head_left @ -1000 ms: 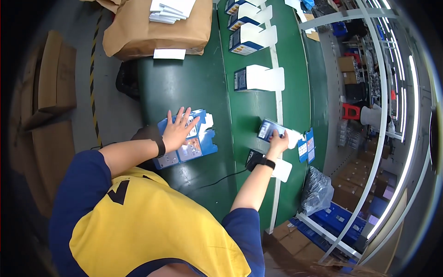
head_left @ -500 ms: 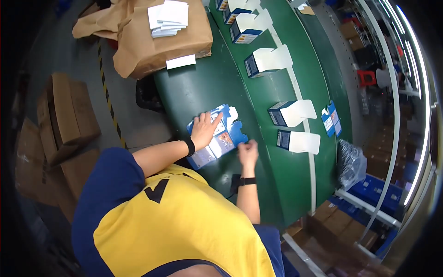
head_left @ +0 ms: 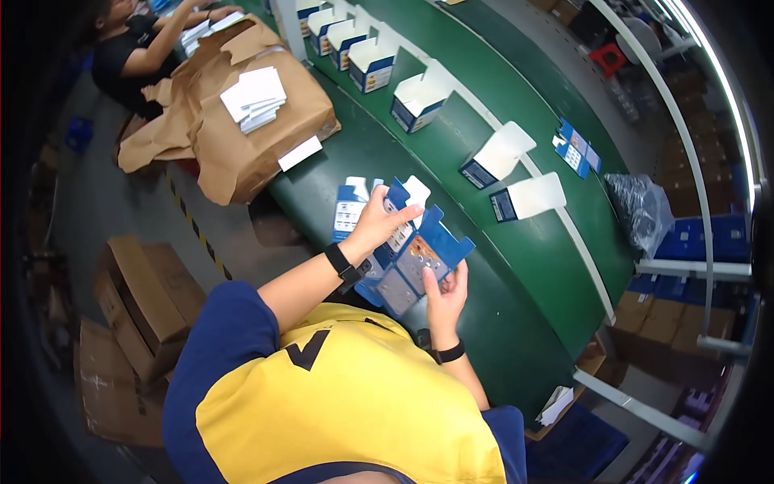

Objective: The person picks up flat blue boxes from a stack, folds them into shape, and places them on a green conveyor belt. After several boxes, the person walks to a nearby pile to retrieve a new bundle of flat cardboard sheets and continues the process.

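A flattened blue printed carton blank is held up in front of me, tilted, its flaps sticking out at the far end. My left hand grips its left side, thumb stretched across the printed face. On its right edge, my right hand pinches it with the thumb on the face and the fingers mostly behind. Beneath and to the left, another blue-and-white carton blank shows on the green table, partly hidden by my left hand and the held one.
Several opened boxes with raised white lids, such as this box, line the green conveyor belt. A brown paper-wrapped stack bears white cards. Another blank and a plastic bag lie at right. A person works at far left.
The carton blank has come up off the table and is now held between both hands. My right hand has closed on its edge. The view has turned, bringing a co-worker into sight.
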`<state>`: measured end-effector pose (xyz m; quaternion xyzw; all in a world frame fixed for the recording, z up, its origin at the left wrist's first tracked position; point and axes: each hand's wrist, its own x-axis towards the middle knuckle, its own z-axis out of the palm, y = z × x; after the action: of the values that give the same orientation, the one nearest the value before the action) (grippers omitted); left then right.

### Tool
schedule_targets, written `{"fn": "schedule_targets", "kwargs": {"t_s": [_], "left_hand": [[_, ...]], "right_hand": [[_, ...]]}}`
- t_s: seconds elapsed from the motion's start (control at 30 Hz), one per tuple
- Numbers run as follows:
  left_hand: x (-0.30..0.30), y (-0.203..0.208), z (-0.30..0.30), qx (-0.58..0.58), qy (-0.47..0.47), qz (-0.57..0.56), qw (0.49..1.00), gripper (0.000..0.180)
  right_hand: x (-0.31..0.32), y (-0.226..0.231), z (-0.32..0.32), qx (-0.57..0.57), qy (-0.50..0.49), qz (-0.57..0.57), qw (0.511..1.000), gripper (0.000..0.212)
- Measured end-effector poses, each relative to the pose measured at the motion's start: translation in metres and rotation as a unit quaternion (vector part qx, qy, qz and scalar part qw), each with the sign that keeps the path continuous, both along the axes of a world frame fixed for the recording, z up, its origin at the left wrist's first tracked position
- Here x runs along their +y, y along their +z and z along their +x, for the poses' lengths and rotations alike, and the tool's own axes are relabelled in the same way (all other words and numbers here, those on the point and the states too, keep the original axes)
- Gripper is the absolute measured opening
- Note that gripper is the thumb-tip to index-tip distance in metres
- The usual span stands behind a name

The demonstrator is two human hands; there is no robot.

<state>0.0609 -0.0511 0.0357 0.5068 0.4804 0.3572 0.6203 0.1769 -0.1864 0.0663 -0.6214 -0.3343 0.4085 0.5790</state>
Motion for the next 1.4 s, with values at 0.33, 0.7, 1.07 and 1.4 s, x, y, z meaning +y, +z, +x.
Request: {"fn": "schedule_targets", "kwargs": {"t_s": [0.33,0.7,1.07,1.4], "left_hand": [[-0.059,0.061,0.019,-0.396,-0.376,-0.356,0.758,0.073],[-0.059,0.096,0.024,-0.108,-0.571,0.248,0.775,0.075],[-0.060,0.097,0.017,-0.109,-0.346,0.173,0.916,0.099],[-0.049,0.095,0.030,-0.051,-0.277,0.569,0.773,0.099]], "right_hand": [[-0.011,-0.008,0.036,0.079,-0.058,0.144,0.985,0.108],[-0.047,0.068,0.052,-0.130,0.066,0.110,0.983,0.125],[-0.044,0.075,0.040,-0.006,-0.030,0.113,0.993,0.122],[-0.051,0.091,0.065,0.162,0.119,0.209,0.957,0.114]]}}
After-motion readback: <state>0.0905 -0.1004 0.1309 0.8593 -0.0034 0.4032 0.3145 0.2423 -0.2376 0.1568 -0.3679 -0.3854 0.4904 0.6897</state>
